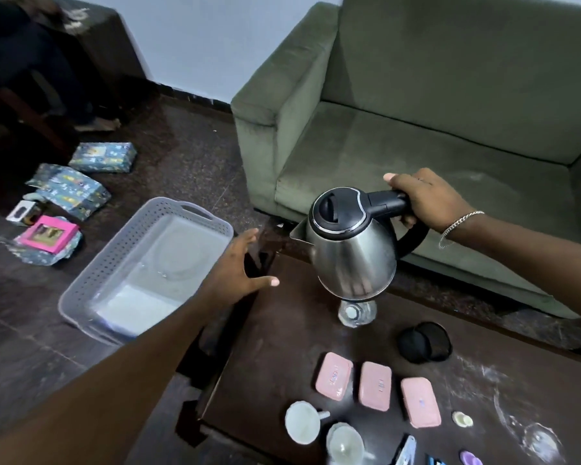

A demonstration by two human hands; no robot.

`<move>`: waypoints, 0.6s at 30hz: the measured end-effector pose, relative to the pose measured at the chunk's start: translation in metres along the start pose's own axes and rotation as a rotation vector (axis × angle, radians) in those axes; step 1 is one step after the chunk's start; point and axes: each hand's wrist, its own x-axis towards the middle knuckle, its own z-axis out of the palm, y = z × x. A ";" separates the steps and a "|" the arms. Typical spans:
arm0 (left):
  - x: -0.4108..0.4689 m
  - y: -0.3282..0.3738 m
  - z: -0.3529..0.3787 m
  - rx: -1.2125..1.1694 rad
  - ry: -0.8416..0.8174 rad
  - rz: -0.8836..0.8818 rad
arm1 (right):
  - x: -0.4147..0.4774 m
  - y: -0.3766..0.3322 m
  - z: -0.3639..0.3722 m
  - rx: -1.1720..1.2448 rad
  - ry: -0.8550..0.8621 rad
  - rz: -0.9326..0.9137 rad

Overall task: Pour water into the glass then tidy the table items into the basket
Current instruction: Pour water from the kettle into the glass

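Observation:
My right hand (423,199) grips the black handle of a steel kettle (349,250), held in the air over the dark table (282,347), spout pointing left. Right below the kettle stands a clear glass (355,313), partly hidden by it. My left hand (239,266) hovers open, fingers spread, above the table's left corner next to the grey perforated basket (141,273) on the floor. On the table lie three pink soap bars (376,385), a black round pouch (425,342), two small pale cups (319,427) and other small items near the front edge.
A green sofa (433,112) stands behind the table. Wrapped boxes (71,182) and a pink box (47,233) lie on the dark floor at left. A second clear glass (540,441) lies at the table's right front.

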 end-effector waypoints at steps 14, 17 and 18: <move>-0.063 -0.110 -0.156 0.286 0.168 -0.326 | 0.082 -0.148 0.170 0.467 0.152 0.014; -0.068 -0.131 -0.162 0.374 0.092 -0.414 | 0.100 -0.158 0.219 0.534 0.193 0.078; -0.070 -0.138 -0.164 0.397 0.066 -0.438 | 0.104 -0.160 0.236 0.527 0.202 0.090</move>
